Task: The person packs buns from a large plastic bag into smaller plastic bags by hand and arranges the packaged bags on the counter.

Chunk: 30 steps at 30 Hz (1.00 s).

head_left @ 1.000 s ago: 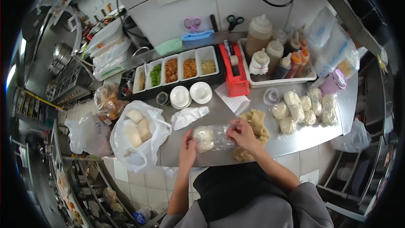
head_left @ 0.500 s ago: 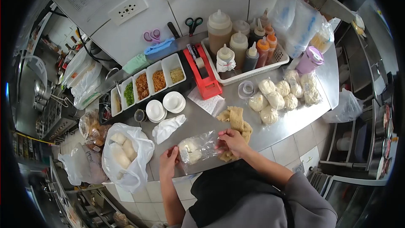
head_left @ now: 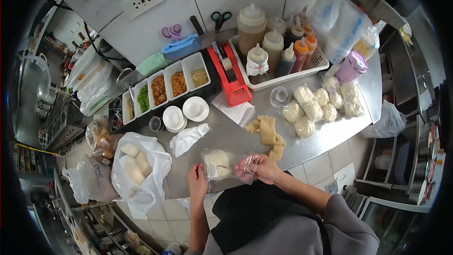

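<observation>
Between my hands, at the front edge of the steel table, is a clear plastic bag of pale buns (head_left: 218, 164) with a small printed label. My left hand (head_left: 197, 179) grips the bag's left edge, its fingers partly hidden. At the loose right end my right hand (head_left: 262, 167) has the thin plastic gathered in its closed fingers. A crumpled tan cloth (head_left: 268, 132) lies just beyond my right hand. To the left sits an open white plastic bag (head_left: 163, 160) with several pale buns (head_left: 137, 165) in it.
Several bagged buns (head_left: 311, 111) lie at the right. Behind stand a red tape dispenser (head_left: 231, 78), a white basket (head_left: 269, 82) of sauce bottles, and topping trays (head_left: 163, 97). Small white bowls (head_left: 196, 108) and a crumpled white napkin (head_left: 188, 139) are near the middle.
My right hand has turned and gathered the bag's loose end, which was stretched out flatter before. The buns in it now face up more. The camera view has shifted slightly.
</observation>
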{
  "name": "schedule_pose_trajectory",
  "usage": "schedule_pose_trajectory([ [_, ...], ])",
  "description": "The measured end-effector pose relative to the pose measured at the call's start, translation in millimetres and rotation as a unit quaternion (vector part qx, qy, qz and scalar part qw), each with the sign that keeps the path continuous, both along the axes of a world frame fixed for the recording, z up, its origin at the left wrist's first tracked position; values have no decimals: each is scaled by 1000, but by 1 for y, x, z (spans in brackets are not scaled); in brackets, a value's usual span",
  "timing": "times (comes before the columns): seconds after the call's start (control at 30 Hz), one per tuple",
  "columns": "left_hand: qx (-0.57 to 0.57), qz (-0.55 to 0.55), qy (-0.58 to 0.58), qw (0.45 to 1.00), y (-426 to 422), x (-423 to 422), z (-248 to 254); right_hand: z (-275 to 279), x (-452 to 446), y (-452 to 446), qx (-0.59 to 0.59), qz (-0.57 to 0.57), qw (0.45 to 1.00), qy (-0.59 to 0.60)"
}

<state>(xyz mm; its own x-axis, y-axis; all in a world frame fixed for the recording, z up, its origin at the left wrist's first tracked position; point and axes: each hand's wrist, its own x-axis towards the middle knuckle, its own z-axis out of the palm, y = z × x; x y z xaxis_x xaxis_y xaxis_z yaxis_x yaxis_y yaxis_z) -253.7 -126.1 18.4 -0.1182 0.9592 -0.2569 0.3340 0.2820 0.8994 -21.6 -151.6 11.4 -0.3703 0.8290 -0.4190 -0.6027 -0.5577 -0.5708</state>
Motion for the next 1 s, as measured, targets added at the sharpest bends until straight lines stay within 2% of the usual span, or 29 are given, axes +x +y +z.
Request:
schedule_pose_trajectory([
  [0.07, 28, 21, -57, 998, -8, 4, 4, 14, -1, -2, 2, 71, 991, -111],
  [0.17, 69, 17, -90, 993, -18, 1, 24, 10, 10, 8, -3, 144, 986, -88],
  [0.2, 90, 10, -98, 991, -19, 5, 34, -1, 15, 12, 1, 197, 975, -100],
  [0.23, 112, 3, -105, 988, -19, 10, 44, 1, 15, 14, 5, 197, 973, -119],
  [0.27, 96, 11, -186, 978, -18, 17, 52, 6, 14, 16, 10, 197, 970, -139],
  [0.33, 123, -27, -136, 983, -16, 11, 55, 26, 16, 22, -9, 231, 960, -160],
  [0.37, 134, -50, -111, 983, -16, 8, 55, 17, 14, 21, 16, 219, 964, -152],
  [0.4, 116, -47, -175, 977, -15, 4, 39, 2, 11, 19, 40, 206, 967, -146],
  [0.43, 104, -50, -164, 980, -17, -2, 26, -7, 9, 19, 64, 191, 970, -139],
  [0.5, 76, -61, -144, 985, -21, -13, 7, -10, 6, 22, 70, 190, 971, -127],
  [0.63, 66, -30, -207, 976, -25, -15, -9, -11, -1, 29, 93, 210, 964, -132],
  [0.73, 16, 40, -323, 945, -22, -11, -8, -4, -4, 28, 43, 150, 984, -81],
  [0.83, -60, 82, -440, 892, -23, -4, -4, -4, 0, 28, -28, 141, 990, 4],
  [0.9, -137, 89, -514, 842, -25, -6, -15, 8, 0, 27, -86, 120, 989, -22],
  [1.0, -140, 51, -549, 822, -32, 2, 3, 26, 0, 27, -103, 104, 983, -107],
])
